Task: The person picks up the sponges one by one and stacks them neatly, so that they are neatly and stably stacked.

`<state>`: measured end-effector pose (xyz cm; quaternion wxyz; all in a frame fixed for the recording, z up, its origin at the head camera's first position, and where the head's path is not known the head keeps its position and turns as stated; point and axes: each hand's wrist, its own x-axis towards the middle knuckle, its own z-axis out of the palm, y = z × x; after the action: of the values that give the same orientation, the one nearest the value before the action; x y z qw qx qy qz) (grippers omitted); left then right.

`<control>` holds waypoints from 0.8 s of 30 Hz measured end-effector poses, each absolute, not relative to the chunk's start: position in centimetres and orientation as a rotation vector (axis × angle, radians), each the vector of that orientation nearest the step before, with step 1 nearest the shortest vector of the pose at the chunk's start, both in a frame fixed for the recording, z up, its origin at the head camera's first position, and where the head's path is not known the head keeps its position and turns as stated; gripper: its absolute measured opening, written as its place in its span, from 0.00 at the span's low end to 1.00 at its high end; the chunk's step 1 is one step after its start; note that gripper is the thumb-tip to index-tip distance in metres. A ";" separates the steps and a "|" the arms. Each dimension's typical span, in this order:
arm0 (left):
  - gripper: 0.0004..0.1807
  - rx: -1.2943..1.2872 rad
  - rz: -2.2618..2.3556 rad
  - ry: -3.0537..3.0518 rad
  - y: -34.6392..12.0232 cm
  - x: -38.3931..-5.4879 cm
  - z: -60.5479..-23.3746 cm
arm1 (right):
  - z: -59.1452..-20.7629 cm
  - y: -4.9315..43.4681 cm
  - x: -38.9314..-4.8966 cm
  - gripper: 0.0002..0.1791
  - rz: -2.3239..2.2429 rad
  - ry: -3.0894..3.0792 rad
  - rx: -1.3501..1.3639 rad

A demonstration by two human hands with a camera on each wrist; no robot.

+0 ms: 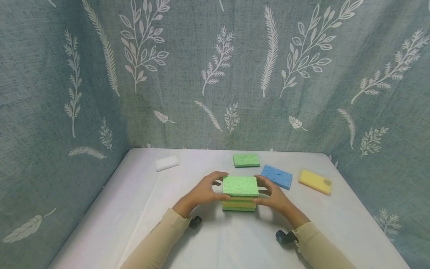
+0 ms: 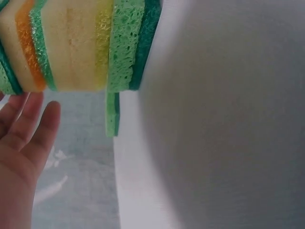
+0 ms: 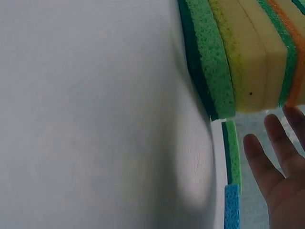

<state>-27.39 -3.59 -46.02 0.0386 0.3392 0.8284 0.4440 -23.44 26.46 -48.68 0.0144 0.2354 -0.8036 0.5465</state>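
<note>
A stack of several sponges (image 1: 239, 205) stands upright near the middle of the table, topped by a light green sponge (image 1: 240, 185). My left hand (image 1: 204, 191) holds this top sponge from the left, thumb at its front corner and fingers at the back. From the right, my right hand (image 1: 274, 195) grips the same sponge in a matching way. Green, yellow, cream and orange layers show in the stack (image 2: 76, 45) in the left wrist view. In the right wrist view, the right hand's fingers (image 3: 281, 143) reach up along the end of the pile, lower fingers spread.
Behind the stack lies a green sponge (image 1: 246, 160). To the right are a blue sponge (image 1: 277, 176) and a yellow sponge (image 1: 315, 182) with a dark spot. A white roll-shaped object (image 1: 167, 163) lies at the back left. Patterned curtains (image 1: 188, 74) surround the white table (image 1: 161, 228).
</note>
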 end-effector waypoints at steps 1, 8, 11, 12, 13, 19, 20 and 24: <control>0.44 1.034 1.376 2.535 -3.6 -27.4 -46.1 | -48.7 26.5 -23.5 0.48 1.690 -2.509 0.737; 0.44 0.981 1.449 2.496 -3.7 -27.4 -46.4 | -48.7 27.2 -23.6 0.47 1.644 -2.566 0.736; 0.45 0.973 1.482 2.480 -3.7 -27.4 -46.6 | -48.5 27.6 -23.5 0.47 1.618 -2.586 0.727; 0.45 0.973 1.494 2.475 -3.7 -27.4 -46.6 | -48.5 27.8 -23.5 0.47 1.599 -2.591 0.732; 0.45 0.974 1.502 2.474 -3.8 -27.4 -46.7 | -48.5 28.0 -23.5 0.47 1.578 -2.597 0.732; 0.45 0.972 1.535 2.465 -3.9 -27.5 -47.0 | -48.1 29.2 -24.1 0.44 1.410 -2.704 0.677; 0.44 0.970 1.543 2.463 -3.9 -27.4 -47.0 | -48.0 29.5 -24.2 0.43 1.378 -2.728 0.668; 0.44 0.965 1.586 2.444 -4.0 -27.4 -46.9 | -47.6 30.5 -24.8 0.40 1.310 -2.767 0.653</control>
<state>-27.42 -4.02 -46.91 0.0364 0.3144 0.7958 0.5163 -24.76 30.51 -47.58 0.0056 0.2086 -0.8840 0.4183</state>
